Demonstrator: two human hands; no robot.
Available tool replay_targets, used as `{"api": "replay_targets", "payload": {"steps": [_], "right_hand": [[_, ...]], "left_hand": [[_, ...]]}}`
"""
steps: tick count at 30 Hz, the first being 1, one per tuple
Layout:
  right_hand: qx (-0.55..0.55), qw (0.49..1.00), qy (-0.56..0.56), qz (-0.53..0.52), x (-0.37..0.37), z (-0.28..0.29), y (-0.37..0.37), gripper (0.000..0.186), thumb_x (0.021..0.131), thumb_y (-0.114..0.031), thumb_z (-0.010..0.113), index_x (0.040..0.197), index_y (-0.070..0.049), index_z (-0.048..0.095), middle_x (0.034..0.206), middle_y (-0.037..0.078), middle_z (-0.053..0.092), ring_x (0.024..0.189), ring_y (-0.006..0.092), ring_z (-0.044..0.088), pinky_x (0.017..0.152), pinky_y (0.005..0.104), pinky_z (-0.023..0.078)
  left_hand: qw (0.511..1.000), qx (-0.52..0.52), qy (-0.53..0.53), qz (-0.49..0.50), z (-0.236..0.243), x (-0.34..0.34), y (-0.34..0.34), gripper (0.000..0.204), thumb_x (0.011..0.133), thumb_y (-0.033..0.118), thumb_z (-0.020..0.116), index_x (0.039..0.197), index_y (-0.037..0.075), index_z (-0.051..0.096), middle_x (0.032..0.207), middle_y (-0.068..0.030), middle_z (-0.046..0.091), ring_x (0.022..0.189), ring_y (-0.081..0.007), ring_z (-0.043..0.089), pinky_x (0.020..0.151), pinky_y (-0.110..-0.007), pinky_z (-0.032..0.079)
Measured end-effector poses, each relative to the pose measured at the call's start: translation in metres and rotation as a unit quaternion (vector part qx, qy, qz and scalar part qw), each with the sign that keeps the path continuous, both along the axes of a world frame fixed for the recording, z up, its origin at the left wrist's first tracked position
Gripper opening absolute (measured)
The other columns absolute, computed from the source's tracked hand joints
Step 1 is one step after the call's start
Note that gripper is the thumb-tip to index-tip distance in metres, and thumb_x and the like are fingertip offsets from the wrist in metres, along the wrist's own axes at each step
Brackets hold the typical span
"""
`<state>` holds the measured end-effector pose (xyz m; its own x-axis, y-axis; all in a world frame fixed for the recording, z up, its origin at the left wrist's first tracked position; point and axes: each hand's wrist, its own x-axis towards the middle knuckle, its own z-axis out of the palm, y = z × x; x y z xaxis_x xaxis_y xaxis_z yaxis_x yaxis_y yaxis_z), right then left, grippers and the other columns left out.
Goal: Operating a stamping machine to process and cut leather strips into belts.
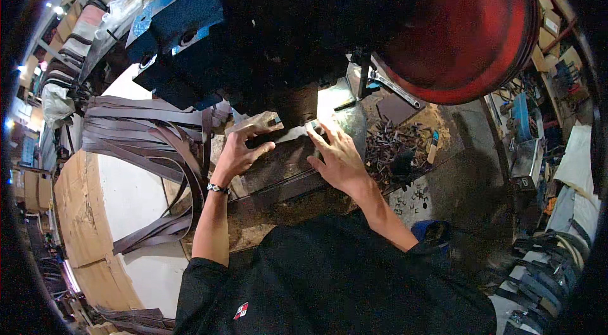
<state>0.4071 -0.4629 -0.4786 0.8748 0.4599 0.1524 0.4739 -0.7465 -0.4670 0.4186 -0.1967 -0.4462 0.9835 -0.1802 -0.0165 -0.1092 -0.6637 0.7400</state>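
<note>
A flat dark strip (292,133), likely leather strap, lies across the work spot under a blue press (180,12). My left hand (242,150), with a black-and-white bracelet at the wrist, grips its left part between fingers and thumb. On the strip's right end rest the bent fingers of my right hand (342,156), its thumb held a little lower and apart. A lamp glow (327,104) lights the spot just beyond the right fingertips. The press's dark underside hides what is right above the strip.
A red flywheel (462,31) fills the upper right. Long brown straps (136,129) hang in a bundle on the left. To the right lie many small dark offcuts (396,145), a cutter knife (434,146) and a wrench (399,90). A blue bin (432,233) stands lower right.
</note>
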Motion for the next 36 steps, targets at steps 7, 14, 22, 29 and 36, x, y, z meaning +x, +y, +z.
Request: {"api": "replay_targets", "payload": {"steps": [7,14,22,29,36], "right_hand": [[-0.019,0.999,-0.040,-0.018,0.005,-0.006,0.004,0.063,0.091,-0.030,0.070,0.146,-0.010,0.050,0.146,0.023,0.048,0.139,0.0437,0.042,0.115,0.0504,0.033],[-0.038,0.997,-0.058,-0.021,0.008,-0.003,0.008,0.061,0.091,-0.029,0.070,0.145,-0.009,0.051,0.144,0.024,0.049,0.135,0.0420,0.046,0.112,0.0503,0.035],[-0.036,0.994,-0.098,-0.039,0.013,-0.006,0.016,0.057,0.084,-0.024,0.074,0.136,-0.006,0.058,0.135,0.021,0.053,0.133,0.0402,0.045,0.107,0.0492,0.037],[-0.039,0.992,-0.106,-0.049,0.011,-0.006,0.017,0.056,0.084,-0.024,0.074,0.135,-0.006,0.059,0.133,0.020,0.054,0.128,0.0375,0.048,0.103,0.0483,0.039],[0.006,0.998,-0.042,-0.051,0.014,0.003,0.004,0.046,0.088,-0.026,0.072,0.128,-0.004,0.064,0.133,0.020,0.059,0.121,0.0376,0.056,0.102,0.0480,0.042]], "left_hand": [[0.999,-0.013,-0.035,0.015,-0.020,0.009,0.001,0.036,0.083,0.024,0.082,0.108,0.000,0.073,0.110,-0.0172,0.074,0.105,-0.0292,0.069,0.094,-0.038,0.051],[0.998,0.026,-0.060,0.002,-0.033,0.016,0.007,0.034,0.082,0.023,0.083,0.108,0.004,0.074,0.111,-0.0112,0.075,0.104,-0.0244,0.070,0.092,-0.036,0.053],[0.995,0.056,-0.076,-0.006,-0.042,0.024,0.010,0.041,0.079,0.032,0.084,0.104,0.001,0.076,0.102,-0.0166,0.075,0.096,-0.0257,0.072,0.087,-0.038,0.054],[0.997,0.063,-0.041,0.021,-0.045,0.023,0.010,0.042,0.079,0.033,0.085,0.104,0.001,0.075,0.102,-0.0164,0.075,0.095,-0.0274,0.071,0.086,-0.037,0.054],[0.995,0.058,-0.083,-0.008,-0.048,0.026,0.013,0.041,0.079,0.032,0.085,0.103,0.001,0.075,0.105,-0.0170,0.074,0.095,-0.0294,0.070,0.084,-0.040,0.054]]}}
